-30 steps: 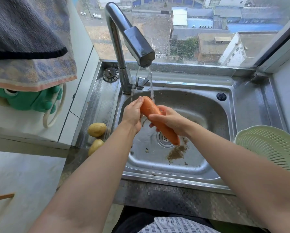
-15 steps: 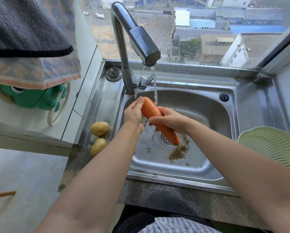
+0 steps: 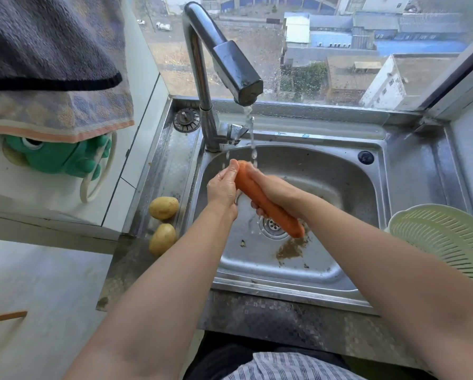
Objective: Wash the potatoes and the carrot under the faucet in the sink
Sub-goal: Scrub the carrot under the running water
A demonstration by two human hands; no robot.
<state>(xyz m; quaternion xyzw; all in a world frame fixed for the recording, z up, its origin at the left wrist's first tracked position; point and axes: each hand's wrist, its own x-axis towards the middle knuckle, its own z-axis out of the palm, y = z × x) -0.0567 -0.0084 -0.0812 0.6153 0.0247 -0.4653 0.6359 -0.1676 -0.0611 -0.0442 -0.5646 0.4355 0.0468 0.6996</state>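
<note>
An orange carrot (image 3: 268,205) is held slanted over the steel sink (image 3: 339,187), its thick end up under the running water from the faucet (image 3: 230,64). My left hand (image 3: 223,187) presses against the carrot's upper left side. My right hand (image 3: 273,187) wraps over its middle from the right. The thin tip points down over the drain (image 3: 271,224). Two potatoes (image 3: 164,207) (image 3: 162,238) lie on the ledge left of the basin, untouched.
A pale green colander (image 3: 443,239) sits on the right drainboard. A sink strainer plug (image 3: 186,120) lies behind the faucet base. Towels (image 3: 49,64) and a green frog hook hang on the left wall. Brown dirt lies by the drain. A window is behind the sink.
My right hand has slid up along the carrot toward its thick end. The left hand stays pressed against the top. The view has shifted slightly.
</note>
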